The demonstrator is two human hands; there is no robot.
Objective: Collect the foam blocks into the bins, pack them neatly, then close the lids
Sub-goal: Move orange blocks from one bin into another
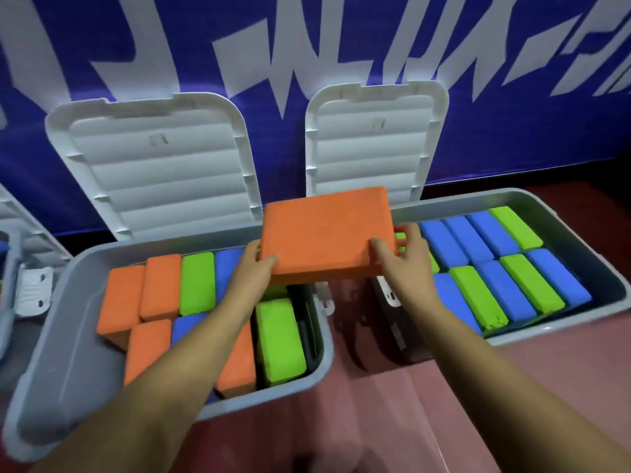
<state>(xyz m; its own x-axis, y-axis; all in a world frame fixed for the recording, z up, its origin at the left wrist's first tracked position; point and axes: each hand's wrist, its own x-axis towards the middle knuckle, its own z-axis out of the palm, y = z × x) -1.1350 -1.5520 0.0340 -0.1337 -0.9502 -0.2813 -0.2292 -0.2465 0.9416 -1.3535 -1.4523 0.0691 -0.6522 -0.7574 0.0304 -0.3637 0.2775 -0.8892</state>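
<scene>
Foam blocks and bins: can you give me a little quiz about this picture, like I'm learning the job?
1. True or false: the left hand and the right hand both grip the lifted orange block.
2. Which block colours show in the right bin? A) blue and green B) only orange C) red and yellow
3. Fill in: the left lid and the right lid both stand ____.

Key: 1 true; 2 A; 3 open.
</scene>
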